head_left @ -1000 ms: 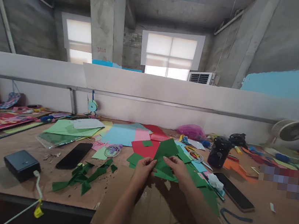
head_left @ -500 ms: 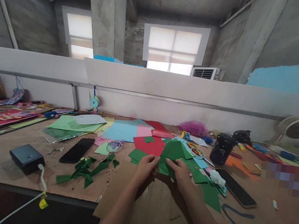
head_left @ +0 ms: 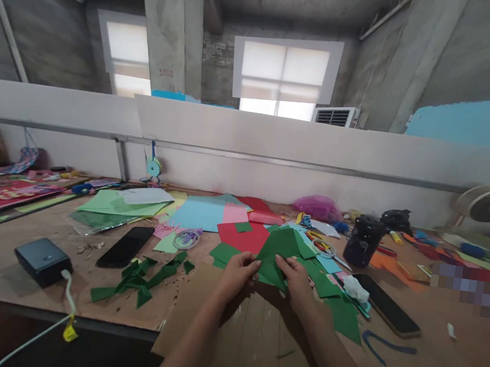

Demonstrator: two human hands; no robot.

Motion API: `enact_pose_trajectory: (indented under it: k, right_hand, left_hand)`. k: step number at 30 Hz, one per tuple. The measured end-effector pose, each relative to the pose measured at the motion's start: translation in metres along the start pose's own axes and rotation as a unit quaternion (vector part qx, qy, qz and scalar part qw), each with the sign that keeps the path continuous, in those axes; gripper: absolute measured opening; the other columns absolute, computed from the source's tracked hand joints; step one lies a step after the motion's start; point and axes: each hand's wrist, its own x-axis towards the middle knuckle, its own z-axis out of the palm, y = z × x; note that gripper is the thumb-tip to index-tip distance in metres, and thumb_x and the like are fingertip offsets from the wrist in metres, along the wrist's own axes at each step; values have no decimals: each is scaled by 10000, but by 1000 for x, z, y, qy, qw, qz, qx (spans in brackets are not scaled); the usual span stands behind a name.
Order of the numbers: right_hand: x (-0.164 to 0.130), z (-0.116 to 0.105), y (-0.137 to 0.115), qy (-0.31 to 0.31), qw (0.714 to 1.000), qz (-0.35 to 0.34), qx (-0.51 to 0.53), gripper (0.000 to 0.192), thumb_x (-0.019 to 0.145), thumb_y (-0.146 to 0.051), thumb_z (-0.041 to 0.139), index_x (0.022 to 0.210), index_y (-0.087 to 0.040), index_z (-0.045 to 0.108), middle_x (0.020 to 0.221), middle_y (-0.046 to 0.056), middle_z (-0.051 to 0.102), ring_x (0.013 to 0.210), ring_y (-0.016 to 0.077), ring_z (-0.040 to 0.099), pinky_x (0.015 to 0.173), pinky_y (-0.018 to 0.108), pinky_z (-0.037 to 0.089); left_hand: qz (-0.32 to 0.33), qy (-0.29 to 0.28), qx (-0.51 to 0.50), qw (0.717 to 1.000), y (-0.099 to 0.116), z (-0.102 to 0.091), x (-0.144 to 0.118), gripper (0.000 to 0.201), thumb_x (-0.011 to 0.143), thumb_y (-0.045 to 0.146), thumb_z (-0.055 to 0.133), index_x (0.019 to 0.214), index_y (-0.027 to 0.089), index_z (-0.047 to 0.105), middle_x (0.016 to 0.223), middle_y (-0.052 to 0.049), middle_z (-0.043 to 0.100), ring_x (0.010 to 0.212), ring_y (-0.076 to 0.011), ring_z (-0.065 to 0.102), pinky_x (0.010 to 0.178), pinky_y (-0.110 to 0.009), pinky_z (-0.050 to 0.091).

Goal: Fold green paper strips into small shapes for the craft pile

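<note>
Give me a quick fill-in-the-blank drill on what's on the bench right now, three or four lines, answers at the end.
1. Both hands, left hand and right hand, pinch a folded sheet of ____ paper.
2. The black phone lies left of the hands, screen ____.
3. A white cable plugs into the small ____ box.
4. The desk fan stands at the bench's far ____ end.

Answers: green; dark; black; right
</note>
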Motion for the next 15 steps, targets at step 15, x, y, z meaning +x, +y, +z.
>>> enact_pose_trajectory:
  k: [15]
  right_hand:
    - [-12,-3,-22,-19,989,-135,-65,248,750,-465,559,762,-260,698,888,55,708,909,267,618,837,380,477]
  left_hand:
    - [-26,-51,-64,996,16,-6,-8,485,708,461,691,1081,154,654,595,-3,629,440,-103,534,467,-202,354]
